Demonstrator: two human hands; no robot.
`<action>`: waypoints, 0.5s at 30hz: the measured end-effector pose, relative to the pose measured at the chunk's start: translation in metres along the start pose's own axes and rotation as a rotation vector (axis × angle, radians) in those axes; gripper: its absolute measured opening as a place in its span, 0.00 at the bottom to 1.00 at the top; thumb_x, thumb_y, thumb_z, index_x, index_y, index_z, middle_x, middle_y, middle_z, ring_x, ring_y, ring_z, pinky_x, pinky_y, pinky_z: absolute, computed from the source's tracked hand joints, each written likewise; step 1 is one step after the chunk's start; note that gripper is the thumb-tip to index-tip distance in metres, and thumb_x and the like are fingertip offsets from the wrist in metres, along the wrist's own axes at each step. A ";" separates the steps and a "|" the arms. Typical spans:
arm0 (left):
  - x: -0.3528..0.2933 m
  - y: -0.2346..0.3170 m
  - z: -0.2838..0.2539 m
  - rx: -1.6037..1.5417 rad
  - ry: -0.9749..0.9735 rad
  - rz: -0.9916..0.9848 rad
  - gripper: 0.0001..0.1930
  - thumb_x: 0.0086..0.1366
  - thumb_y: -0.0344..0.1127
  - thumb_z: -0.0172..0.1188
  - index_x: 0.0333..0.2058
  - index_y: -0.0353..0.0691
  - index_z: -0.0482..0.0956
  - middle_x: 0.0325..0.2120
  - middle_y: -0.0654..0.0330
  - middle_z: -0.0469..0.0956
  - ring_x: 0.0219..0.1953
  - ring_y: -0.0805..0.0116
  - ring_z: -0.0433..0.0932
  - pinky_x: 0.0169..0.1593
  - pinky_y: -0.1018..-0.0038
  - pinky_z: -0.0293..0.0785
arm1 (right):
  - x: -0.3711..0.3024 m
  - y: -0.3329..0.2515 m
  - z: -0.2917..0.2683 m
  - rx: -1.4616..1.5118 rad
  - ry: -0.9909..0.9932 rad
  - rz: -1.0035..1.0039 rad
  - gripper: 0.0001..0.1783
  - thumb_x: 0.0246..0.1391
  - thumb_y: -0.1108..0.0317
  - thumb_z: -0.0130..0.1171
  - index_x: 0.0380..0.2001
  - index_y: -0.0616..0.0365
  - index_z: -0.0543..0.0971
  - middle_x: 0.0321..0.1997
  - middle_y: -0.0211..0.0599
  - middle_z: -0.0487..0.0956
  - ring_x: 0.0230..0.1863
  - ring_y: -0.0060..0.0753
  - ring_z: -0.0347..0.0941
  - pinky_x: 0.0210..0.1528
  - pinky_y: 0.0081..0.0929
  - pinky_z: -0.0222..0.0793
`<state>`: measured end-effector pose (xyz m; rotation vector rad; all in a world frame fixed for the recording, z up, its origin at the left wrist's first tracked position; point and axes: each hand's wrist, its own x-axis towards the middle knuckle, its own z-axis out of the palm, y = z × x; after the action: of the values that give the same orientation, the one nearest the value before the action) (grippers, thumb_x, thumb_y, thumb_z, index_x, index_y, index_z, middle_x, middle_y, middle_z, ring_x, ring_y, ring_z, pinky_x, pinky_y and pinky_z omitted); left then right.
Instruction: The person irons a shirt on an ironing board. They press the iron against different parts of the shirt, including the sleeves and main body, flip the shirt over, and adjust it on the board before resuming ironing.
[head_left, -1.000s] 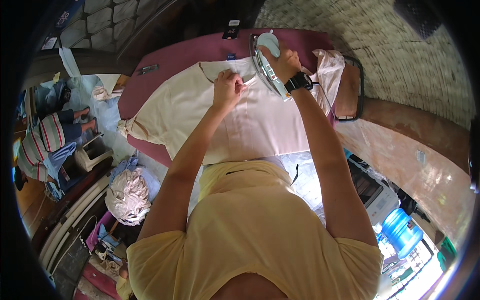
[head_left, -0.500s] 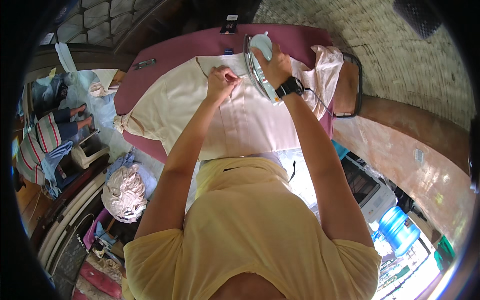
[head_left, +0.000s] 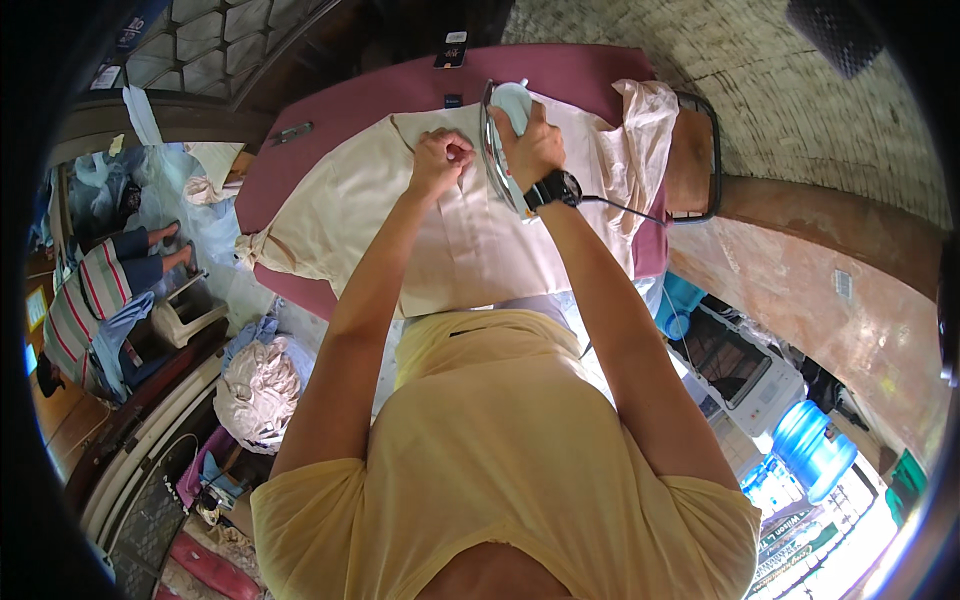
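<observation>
A cream shirt (head_left: 375,220) lies spread over a maroon-covered ironing board (head_left: 330,110). My right hand (head_left: 535,150) wraps the handle of a pale green and white iron (head_left: 513,104). The iron is tilted on its side edge, its metal soleplate facing left, near the shirt's upper front; whether it touches the cloth is hard to tell. To its left, my left hand (head_left: 440,163) is closed, thumb and fingertips pinched at the shirt's front opening near the collar. The exact bit of cloth between them is hidden.
A dark cord (head_left: 630,210) runs from the iron off the board's right side. A small metal clip-like tool (head_left: 292,132) lies at the board's left, a dark tag (head_left: 452,52) at its far edge. Left are a heap of crumpled clothes (head_left: 258,390) and another person (head_left: 90,300) in stripes.
The iron and my right hand have shifted slightly left and nearer my left hand. The left hand's fingers have drawn in a little. The whole view has shifted slightly.
</observation>
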<state>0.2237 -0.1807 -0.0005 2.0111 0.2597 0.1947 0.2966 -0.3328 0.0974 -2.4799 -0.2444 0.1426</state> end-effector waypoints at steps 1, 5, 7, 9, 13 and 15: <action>0.001 -0.004 -0.002 -0.008 -0.013 0.019 0.06 0.47 0.26 0.67 0.25 0.39 0.79 0.24 0.61 0.78 0.24 0.72 0.78 0.44 0.74 0.69 | -0.002 -0.002 -0.003 0.000 -0.020 0.024 0.38 0.53 0.34 0.53 0.47 0.61 0.68 0.28 0.62 0.79 0.34 0.67 0.77 0.37 0.54 0.74; 0.004 -0.008 -0.006 -0.065 -0.092 0.013 0.06 0.51 0.19 0.62 0.30 0.33 0.79 0.27 0.59 0.77 0.27 0.75 0.77 0.36 0.76 0.74 | 0.020 -0.012 -0.004 0.012 -0.042 0.017 0.40 0.51 0.33 0.54 0.49 0.62 0.70 0.31 0.63 0.79 0.37 0.67 0.77 0.41 0.53 0.73; 0.003 -0.002 -0.006 -0.053 -0.084 0.040 0.07 0.52 0.17 0.60 0.31 0.32 0.78 0.28 0.58 0.77 0.28 0.73 0.77 0.33 0.76 0.76 | 0.029 0.004 -0.003 0.060 -0.048 -0.079 0.41 0.50 0.33 0.55 0.48 0.63 0.71 0.33 0.63 0.80 0.39 0.66 0.77 0.43 0.51 0.73; 0.000 -0.001 -0.010 0.019 -0.005 0.127 0.08 0.51 0.18 0.58 0.30 0.35 0.79 0.27 0.57 0.77 0.27 0.66 0.77 0.33 0.73 0.75 | 0.026 0.009 -0.020 0.120 -0.131 -0.133 0.40 0.49 0.32 0.56 0.45 0.63 0.74 0.36 0.61 0.80 0.43 0.63 0.76 0.47 0.49 0.72; -0.003 0.007 -0.035 0.080 0.137 0.190 0.12 0.53 0.16 0.54 0.35 0.37 0.78 0.31 0.56 0.76 0.28 0.62 0.77 0.34 0.70 0.75 | -0.017 -0.004 -0.044 0.117 -0.129 -0.187 0.37 0.51 0.38 0.58 0.48 0.63 0.74 0.36 0.60 0.80 0.41 0.63 0.77 0.45 0.51 0.73; -0.014 0.013 -0.042 0.127 0.184 0.136 0.12 0.53 0.16 0.55 0.35 0.37 0.78 0.32 0.55 0.76 0.29 0.60 0.77 0.34 0.69 0.75 | -0.031 0.008 -0.026 -0.020 -0.124 -0.194 0.36 0.52 0.39 0.58 0.50 0.61 0.74 0.35 0.60 0.81 0.39 0.64 0.78 0.44 0.52 0.73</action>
<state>0.2013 -0.1536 0.0296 2.1406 0.2571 0.4608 0.2716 -0.3611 0.1145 -2.4534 -0.5393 0.2123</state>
